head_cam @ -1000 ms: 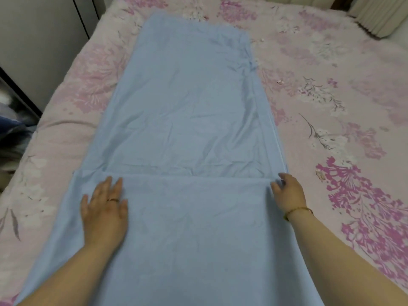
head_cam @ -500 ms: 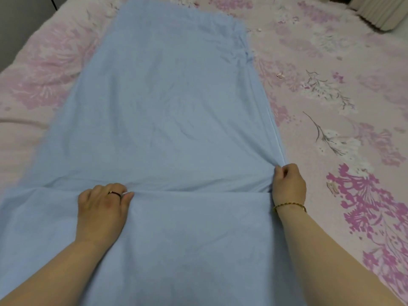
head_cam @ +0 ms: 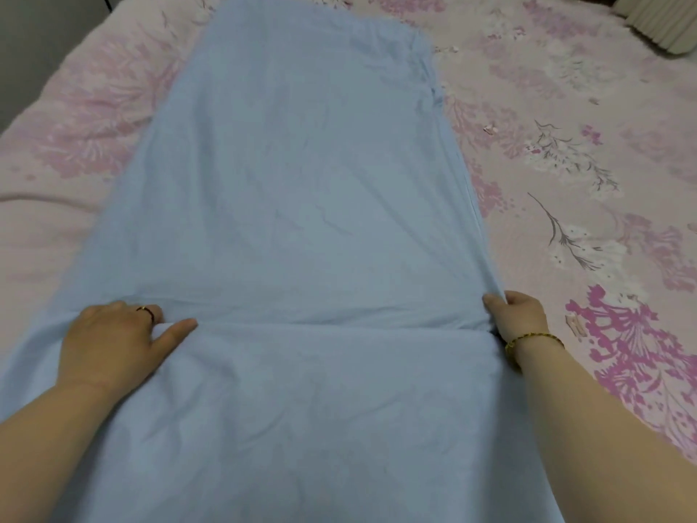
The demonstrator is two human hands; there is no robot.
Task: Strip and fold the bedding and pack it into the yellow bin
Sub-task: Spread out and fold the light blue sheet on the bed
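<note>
The blue sheet is laid lengthwise down the bed, approx. centred, w/ its near part doubled over so that a folded edge runs across between the two hands. It is judged thin, light and fully limp. No stiffness can be relied on, so any part not held will prob. sag or drag. Fine creases are seen across the far half, which suggests woven cotton or similar. Some friction vs. the cover below is expected, i.e. it is more apt to catch than slide. Not fragile.

The left hand is closed on the cloth towards the fold's left, fingers tucked into a bunched bit and thumb stretched along the edge. The right hand is pinched on the sheet's right-hand border just where the fold meets it, and the fabric is drawn taut up from that point. Hold is best taken at the two ends of the fold or at corners, so that layers are kept aligned. A mid-panel grab would be expected to bunch it.

Beneath, a pink floral bed cover is spread, soft and slightly rumpled at left, so the surface is a giving one, not firm. A grey panel is seen at far left (wall or wardrobe, can't be told), and a ribbed cream object at the far right corner. The yellow bin is not in view.
</note>
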